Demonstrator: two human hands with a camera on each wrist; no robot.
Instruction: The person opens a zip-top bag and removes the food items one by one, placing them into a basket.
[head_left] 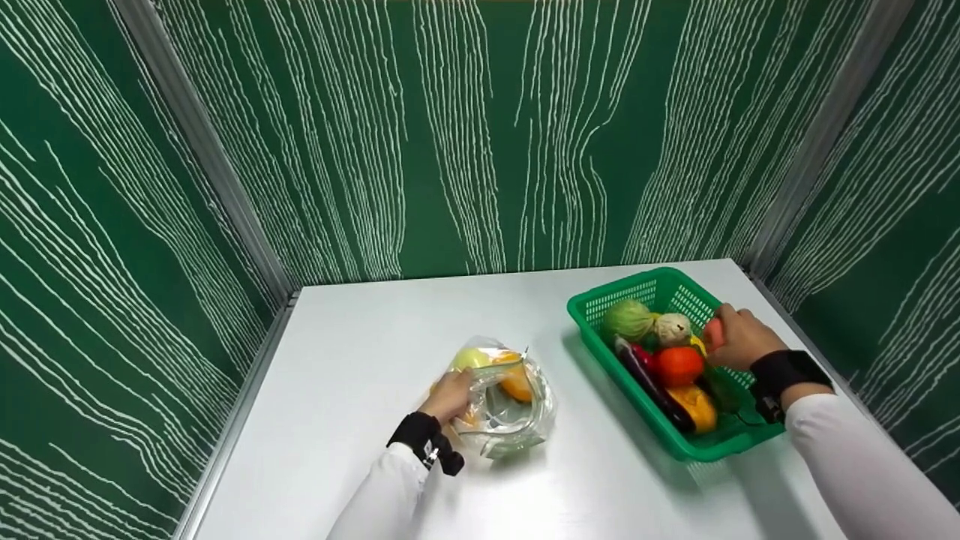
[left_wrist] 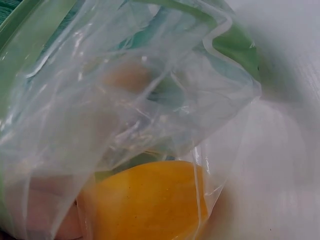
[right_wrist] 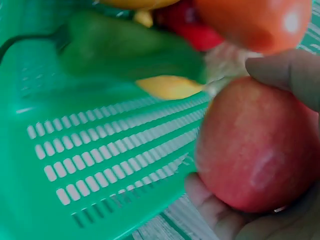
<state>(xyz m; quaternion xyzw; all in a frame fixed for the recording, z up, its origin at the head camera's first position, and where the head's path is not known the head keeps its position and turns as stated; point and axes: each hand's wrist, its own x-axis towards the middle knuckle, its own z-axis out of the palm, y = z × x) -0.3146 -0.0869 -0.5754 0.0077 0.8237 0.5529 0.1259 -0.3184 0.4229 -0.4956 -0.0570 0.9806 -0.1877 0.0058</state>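
My left hand (head_left: 448, 395) grips the side of a clear plastic bag (head_left: 541, 409) with a pale green rim, its mouth gaping. Inside lie a yellow-green round fruit (head_left: 470, 359) and a smooth orange-yellow fruit (head_left: 516, 384); the latter shows close up through the film in the left wrist view. Over the far right side of a green basket (head_left: 679, 448), my right hand (head_left: 744, 339) holds a rosy red fruit (right_wrist: 257, 145), apple-like in shape. Thumb and fingers curl round it in the right wrist view. Part of the left hand is blurred behind the plastic.
In the basket lie a dark purple eggplant (head_left: 654, 386), an orange-red tomato (head_left: 679, 366), a yellow-orange fruit (head_left: 694, 409), a green pepper (right_wrist: 127, 52), a pale green round vegetable (head_left: 628, 320) and a whitish bulb (head_left: 672, 328). Green walls surround the white table (head_left: 337, 420).
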